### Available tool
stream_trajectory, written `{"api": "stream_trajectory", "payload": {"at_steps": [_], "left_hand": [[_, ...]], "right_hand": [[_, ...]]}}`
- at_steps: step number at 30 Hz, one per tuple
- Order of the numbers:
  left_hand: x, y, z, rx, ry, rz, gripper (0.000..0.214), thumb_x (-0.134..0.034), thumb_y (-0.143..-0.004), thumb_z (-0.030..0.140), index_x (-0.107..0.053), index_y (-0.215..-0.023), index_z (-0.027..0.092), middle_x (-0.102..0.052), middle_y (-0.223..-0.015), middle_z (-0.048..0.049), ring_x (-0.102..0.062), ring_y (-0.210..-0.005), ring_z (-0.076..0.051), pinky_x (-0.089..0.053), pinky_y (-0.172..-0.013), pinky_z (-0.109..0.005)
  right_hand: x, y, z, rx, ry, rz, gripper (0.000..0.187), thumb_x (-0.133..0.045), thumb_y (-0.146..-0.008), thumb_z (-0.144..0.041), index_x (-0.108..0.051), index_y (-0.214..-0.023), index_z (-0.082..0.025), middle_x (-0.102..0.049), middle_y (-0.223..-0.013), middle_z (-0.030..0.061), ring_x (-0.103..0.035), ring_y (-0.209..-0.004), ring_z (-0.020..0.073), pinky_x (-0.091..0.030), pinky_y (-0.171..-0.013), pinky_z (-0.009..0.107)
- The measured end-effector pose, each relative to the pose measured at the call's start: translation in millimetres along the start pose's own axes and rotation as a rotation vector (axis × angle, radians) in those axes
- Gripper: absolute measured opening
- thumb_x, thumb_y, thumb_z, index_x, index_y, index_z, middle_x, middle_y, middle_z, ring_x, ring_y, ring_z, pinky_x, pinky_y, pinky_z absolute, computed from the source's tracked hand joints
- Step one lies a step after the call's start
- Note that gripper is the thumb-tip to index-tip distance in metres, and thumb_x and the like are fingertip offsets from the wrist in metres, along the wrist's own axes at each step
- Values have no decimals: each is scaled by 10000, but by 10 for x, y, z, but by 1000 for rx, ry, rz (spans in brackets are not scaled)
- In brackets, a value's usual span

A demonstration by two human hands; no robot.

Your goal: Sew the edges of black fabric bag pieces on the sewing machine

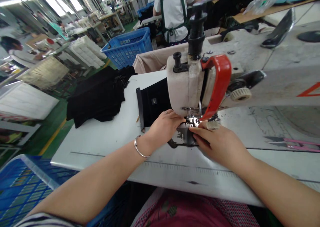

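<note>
while left hand (163, 125) and right hand (220, 141) crowd close round metal foot (192, 121) of sewing machine (182, 86), step in hand looks like lining work up for stitching. left fingers bunched at foot's left, right fingers stretched at its right; can't tell whether either hand pinches anything. black cloth (156, 112) with small label (154, 101) lies flat on desk (112, 143), just beyond left hand, partly hidden by machine. next move probably calls for steady guiding, fingertips clear of foot.

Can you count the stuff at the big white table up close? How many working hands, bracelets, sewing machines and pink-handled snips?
Hands: 2, left hand and right hand
Bracelet: 1
Sewing machine: 1
Pink-handled snips: 1
Total: 5
</note>
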State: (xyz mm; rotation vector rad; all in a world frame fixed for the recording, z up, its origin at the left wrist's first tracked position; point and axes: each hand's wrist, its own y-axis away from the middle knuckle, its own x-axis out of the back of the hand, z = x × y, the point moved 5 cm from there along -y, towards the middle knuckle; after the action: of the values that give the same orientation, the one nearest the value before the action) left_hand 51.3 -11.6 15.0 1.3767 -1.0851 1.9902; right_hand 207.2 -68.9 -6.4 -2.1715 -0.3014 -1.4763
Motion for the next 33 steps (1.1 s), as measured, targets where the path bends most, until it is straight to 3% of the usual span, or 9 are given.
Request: {"api": "stream_trajectory", "payload": {"at_steps": [5,9,12,14,18,23,27,33], "left_hand": [[22,-16,52,94,22,-27,211,-563,-891,79,-686,-1031,178,-709,-1079,-48,-641,-1029,-219,-522,-943,-393],[127,-77,91,187,136,-208,273,-544,-880,52,-682,-1096,147,-694,-1134,-76,-615,-1115,-224,-506,-1007,-390],[232,-86,104,157,201,-354,291,-561,-864,49,-683,-1107,152,-692,-1126,-69,-620,-1115,-208,-510,-1017,-371],[267,-42,97,100,203,-391,288,-570,-877,80,-677,-1131,164,-671,-1169,-70,-615,-1123,-208,-507,-1025,-385],[185,165,144,31,162,-306,321,-515,-944,158,-602,-1253,151,-602,-1294,-89,-534,-1240,-221,-437,-1106,-439],[32,359,409,144,130,-121,378,-480,-953,142,-513,-1328,119,-528,-1385,-109,-450,-1329,-218,-411,-1142,-425],[13,346,582,186,55,-113,364,-440,-958,124,-510,-1313,81,-529,-1378,-140,-452,-1333,-252,-426,-1131,-446],[-20,328,627,213,27,-81,370,-426,-968,139,-481,-1331,95,-529,-1376,-129,-449,-1334,-247,-428,-1131,-444]], "right_hand": [[40,6,-14,27,19,53,268,-485,-946,-267,-667,-1136,-216,-657,-1023,49,-621,-864,235,-488,-713,359],[64,25,-9,16,-14,94,237,-501,-941,-266,-681,-1089,-223,-670,-992,52,-624,-825,226,-478,-675,346],[86,40,-2,21,-35,133,214,-514,-941,-265,-686,-1060,-220,-672,-924,53,-626,-772,218,-474,-638,338],[102,48,-5,38,-47,152,202,-532,-934,-256,-680,-1064,-213,-673,-913,55,-631,-781,222,-484,-644,340],[111,56,-23,81,-38,146,230,-557,-923,-240,-651,-1131,-211,-680,-990,63,-639,-831,238,-504,-673,358],[84,65,-49,135,-11,123,227,-531,-941,-244,-646,-1134,-216,-682,-948,56,-636,-828,238,-507,-672,360],[63,83,-54,157,-21,117,231,-504,-952,-232,-662,-1120,-213,-682,-952,57,-636,-829,223,-501,-671,345],[47,92,-61,163,-24,112,227,-493,-946,-222,-689,-1058,-201,-684,-950,74,-632,-797,219,-492,-650,342]]}}
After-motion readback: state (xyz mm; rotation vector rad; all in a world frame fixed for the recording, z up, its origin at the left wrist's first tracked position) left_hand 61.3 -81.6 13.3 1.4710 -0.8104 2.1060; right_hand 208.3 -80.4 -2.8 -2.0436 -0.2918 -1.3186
